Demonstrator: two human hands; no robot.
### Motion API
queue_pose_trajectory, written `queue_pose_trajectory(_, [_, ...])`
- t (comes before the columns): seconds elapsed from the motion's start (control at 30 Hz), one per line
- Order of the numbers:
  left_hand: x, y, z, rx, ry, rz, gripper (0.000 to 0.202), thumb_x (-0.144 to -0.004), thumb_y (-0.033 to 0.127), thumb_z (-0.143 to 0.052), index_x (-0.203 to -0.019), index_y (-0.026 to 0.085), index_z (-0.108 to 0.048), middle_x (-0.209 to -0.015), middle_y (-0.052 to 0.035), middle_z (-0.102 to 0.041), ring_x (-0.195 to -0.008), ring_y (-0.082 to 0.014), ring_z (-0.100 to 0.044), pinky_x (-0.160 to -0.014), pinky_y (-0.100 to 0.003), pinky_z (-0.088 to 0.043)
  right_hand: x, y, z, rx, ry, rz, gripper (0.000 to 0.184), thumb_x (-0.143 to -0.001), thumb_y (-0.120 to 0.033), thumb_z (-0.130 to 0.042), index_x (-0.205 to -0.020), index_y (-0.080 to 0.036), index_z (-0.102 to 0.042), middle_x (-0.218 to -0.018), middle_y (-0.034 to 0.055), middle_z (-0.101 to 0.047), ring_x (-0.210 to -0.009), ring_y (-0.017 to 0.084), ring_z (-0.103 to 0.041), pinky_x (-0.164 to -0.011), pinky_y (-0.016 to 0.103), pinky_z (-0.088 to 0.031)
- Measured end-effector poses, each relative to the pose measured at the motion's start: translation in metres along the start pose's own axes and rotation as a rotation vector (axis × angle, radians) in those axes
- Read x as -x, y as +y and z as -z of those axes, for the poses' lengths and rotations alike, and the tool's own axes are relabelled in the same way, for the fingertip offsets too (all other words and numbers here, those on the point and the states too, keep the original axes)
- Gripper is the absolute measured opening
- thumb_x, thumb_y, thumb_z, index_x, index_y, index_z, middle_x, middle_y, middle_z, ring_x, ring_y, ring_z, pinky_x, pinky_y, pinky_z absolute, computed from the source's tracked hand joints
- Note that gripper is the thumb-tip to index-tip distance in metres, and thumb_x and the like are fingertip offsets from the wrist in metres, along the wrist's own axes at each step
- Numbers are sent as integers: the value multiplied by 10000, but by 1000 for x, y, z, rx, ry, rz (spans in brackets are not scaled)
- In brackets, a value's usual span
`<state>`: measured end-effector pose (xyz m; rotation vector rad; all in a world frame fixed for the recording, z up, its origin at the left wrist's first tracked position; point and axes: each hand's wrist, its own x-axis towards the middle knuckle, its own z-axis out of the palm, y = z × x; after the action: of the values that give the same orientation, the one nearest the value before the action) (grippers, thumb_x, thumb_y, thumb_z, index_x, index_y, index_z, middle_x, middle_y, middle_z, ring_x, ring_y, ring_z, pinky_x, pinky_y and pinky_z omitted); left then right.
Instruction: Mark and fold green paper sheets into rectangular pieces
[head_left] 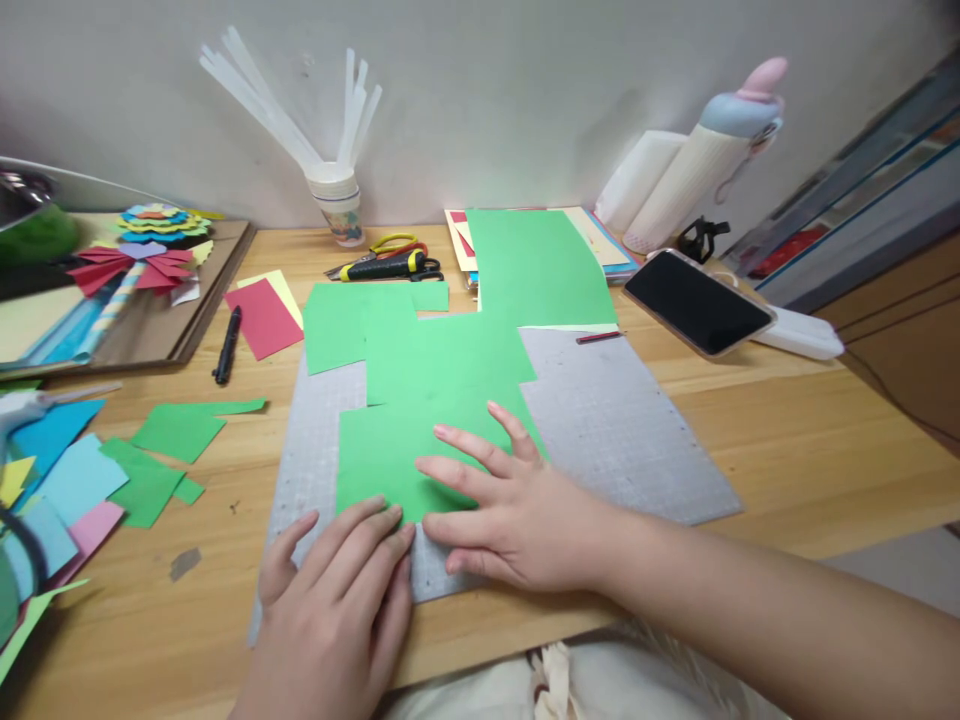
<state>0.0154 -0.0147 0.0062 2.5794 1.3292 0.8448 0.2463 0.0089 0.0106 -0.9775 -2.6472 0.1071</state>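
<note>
A green paper square (390, 450) lies on the grey cutting mat (622, 430) in front of me. My left hand (337, 610) rests flat at the square's near edge, fingers stretched out and touching the paper. My right hand (510, 510) lies flat across the square's right near corner, fingers spread and pointing left. Neither hand holds anything. More green sheets (442, 350) overlap behind the square.
Scissors and a cutter (390, 262) lie at the back, by a cup of white strips (337, 205). A phone (697, 302) sits right, a black pen (226, 345) and red paper (262, 318) left. Green scraps (165, 450) and coloured papers (60, 480) lie far left.
</note>
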Motion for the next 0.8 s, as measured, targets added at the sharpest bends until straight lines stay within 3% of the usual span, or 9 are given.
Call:
queue_pose_trajectory(0.13, [1,-7,4,-81,-77,-123,202,-862,193,-603,-1046,228,-679,-1055,-2,-757,-1031,-220,-675,-1047,-388,-291,9,7,6,7,-36,2,317,-1003,-486,-413,-1077,-333,-681,-1431,-2,-539,-1465,261,-252,-1170,567,60])
queue_pose_trajectory(0.27, [2,-8,5,-130,-99,-137,213,-854,178,-578,-1047,204,-664,-1067,-47,-748,-1045,-251,-665,-1051,-441,-281,30,17,15,-11,-97,-71,291,-995,-481,-438,-1083,-346,-681,-1396,4,-567,-1447,265,-293,-1164,586,13])
queue_pose_trajectory(0.6, [1,-11,5,-135,-112,-172,233,-843,190,-587,-1066,212,-648,-1047,-48,-744,-1027,-248,-670,-1030,-440,-302,80,37,30,82,-82,-178,217,-969,-432,-519,-1081,-354,-688,-1341,10,-611,-1425,267,-339,-1160,579,7])
queue_pose_trajectory(0.8, [-1,-13,10,-158,-187,-212,240,-864,220,-582,-1098,215,-634,-1090,-48,-722,-1034,-228,-653,-1068,-441,-248,99,53,48,102,-162,-189,215,-965,-363,-517,-1106,-341,-677,-1307,24,-627,-1398,294,-378,-1138,625,-16])
